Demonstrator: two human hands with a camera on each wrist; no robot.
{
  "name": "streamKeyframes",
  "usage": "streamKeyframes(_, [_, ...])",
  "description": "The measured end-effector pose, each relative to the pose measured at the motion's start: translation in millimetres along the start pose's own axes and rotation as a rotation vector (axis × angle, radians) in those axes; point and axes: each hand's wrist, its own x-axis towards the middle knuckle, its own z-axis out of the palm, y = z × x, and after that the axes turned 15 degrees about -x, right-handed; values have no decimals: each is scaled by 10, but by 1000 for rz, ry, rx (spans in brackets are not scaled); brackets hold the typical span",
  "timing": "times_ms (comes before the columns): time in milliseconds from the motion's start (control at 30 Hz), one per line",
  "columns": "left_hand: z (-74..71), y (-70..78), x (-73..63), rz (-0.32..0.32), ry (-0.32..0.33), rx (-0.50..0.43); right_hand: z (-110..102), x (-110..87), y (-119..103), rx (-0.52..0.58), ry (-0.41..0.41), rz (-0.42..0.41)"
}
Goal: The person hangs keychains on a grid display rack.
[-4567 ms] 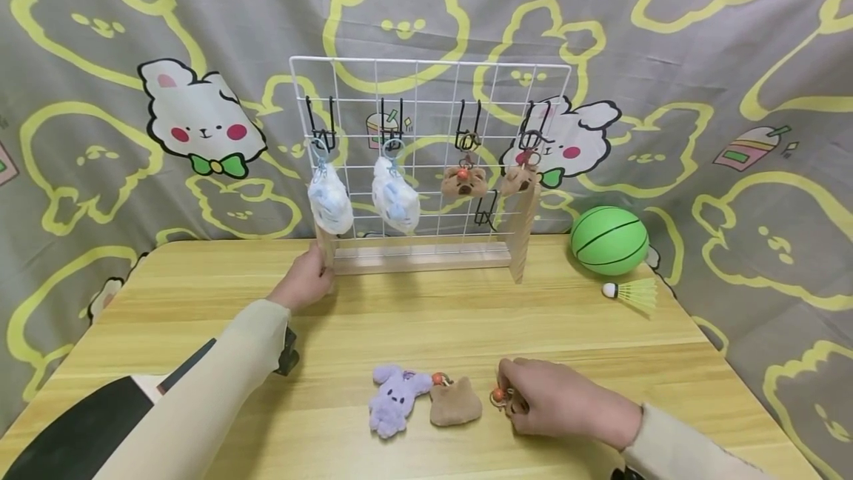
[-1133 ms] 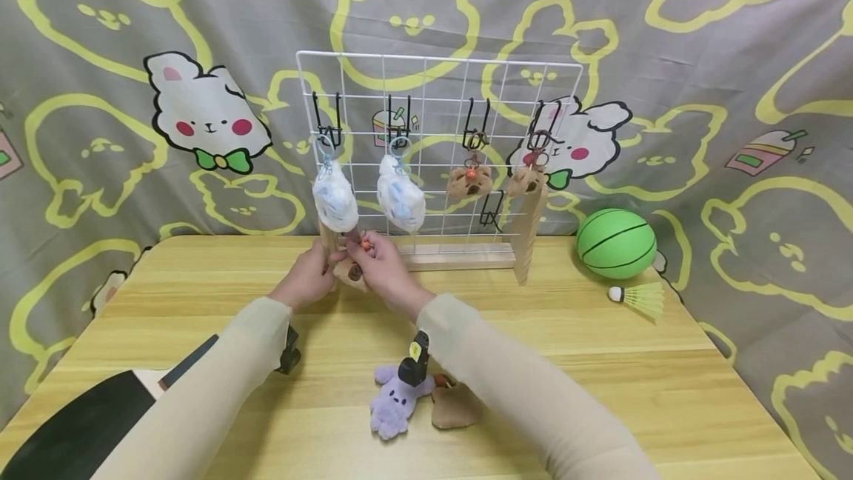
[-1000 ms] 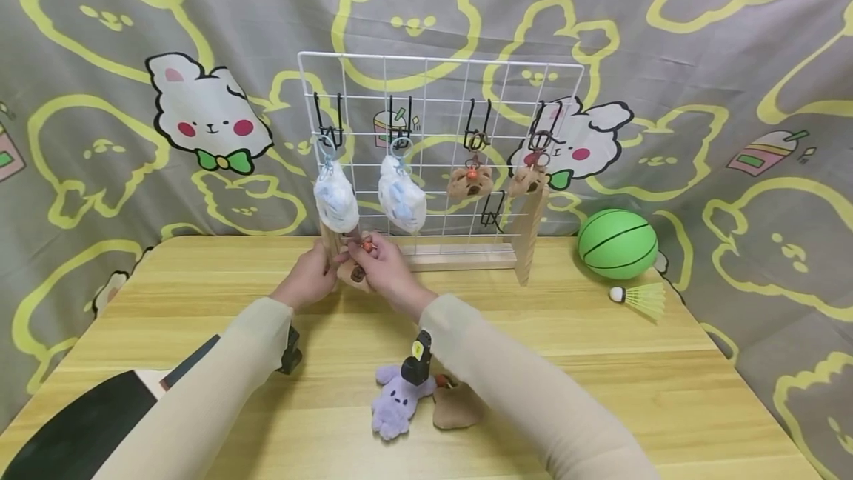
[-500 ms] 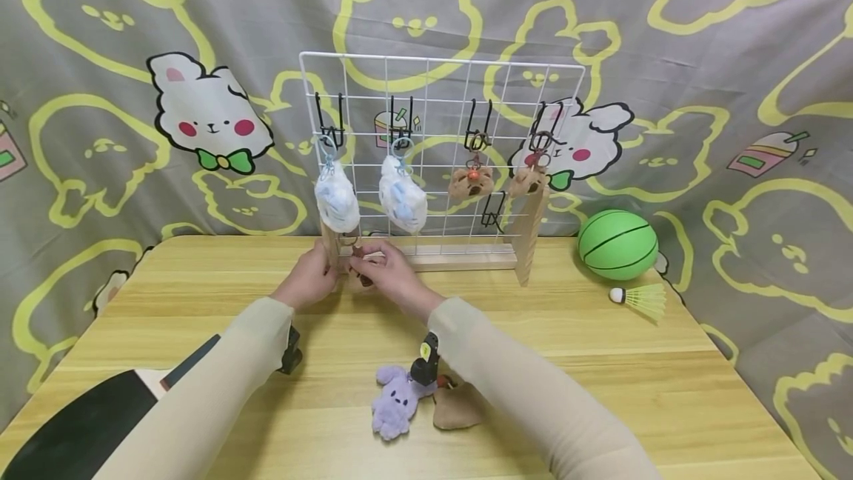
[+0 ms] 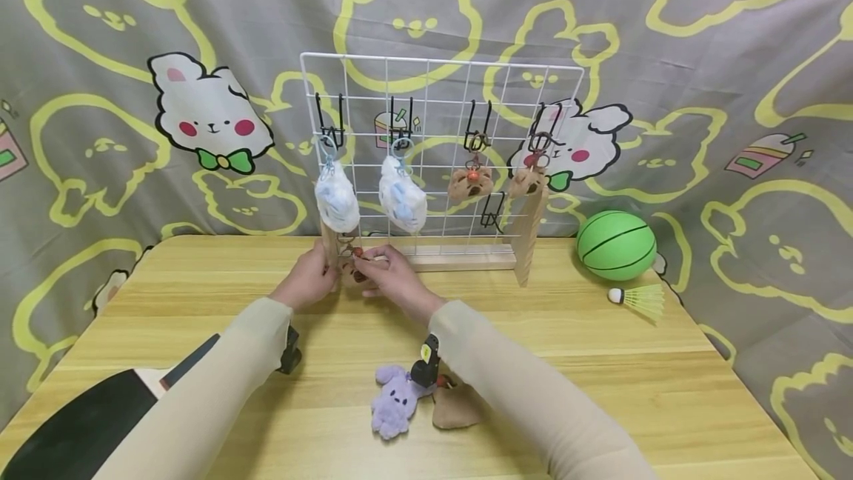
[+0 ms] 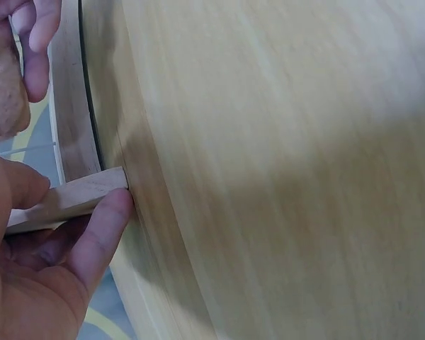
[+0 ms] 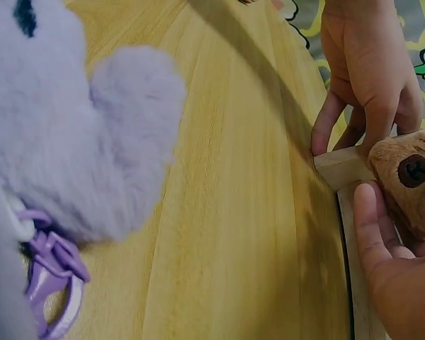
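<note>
My left hand (image 5: pixel 308 278) grips the wooden side foot (image 6: pixel 78 195) of a white wire grid rack (image 5: pixel 426 59), fingers on one face and thumb on the other. Beside it, my right hand (image 5: pixel 395 278) holds a small brown bear plush keychain (image 7: pixel 404 170) at the rack's lower left. An orange bead (image 5: pixel 358 252) shows at its thumb tip, and a metal ring (image 5: pixel 346 245) sits just above. Whether that ring is on a hook I cannot tell. Directly over the hands hangs a white and blue plush keychain (image 5: pixel 336 198).
Along the upper hooks hang another white-blue plush (image 5: pixel 403 197) and two brown bear plushes (image 5: pixel 470 184). A lower hook (image 5: pixel 492 212) bears nothing. On the table lie a purple plush (image 5: pixel 393 406) and a brown plush (image 5: pixel 456 407). A green ball (image 5: pixel 616 245) and shuttlecock (image 5: pixel 637 302) are at right.
My right hand has carried the brown bear keychain from the table's right front to the rack's lower left. Lately the bear has shifted slightly and its ring shows above my fingers. The left hand stays put.
</note>
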Motion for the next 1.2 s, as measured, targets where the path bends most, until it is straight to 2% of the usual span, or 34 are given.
streamKeyframes(233, [-17,22,4,-15,-25,-16,2,-13,8,-6,8,8])
streamKeyframes(467, [-14,27,-44,-22,-23,-54,10,-54,37,-16,9,36])
streamKeyframes(667, [-25,11,-69,-47,-24,-86,-17,-81,86,-21,13,24])
streamKeyframes(967, [-44,-5,-88,-56,-37,-82,-121,-194,162,-56,-23,27])
streamKeyframes(1200, [-28,-4,-86,-37,-41,-83,-281,-341,206,-99,-69,9])
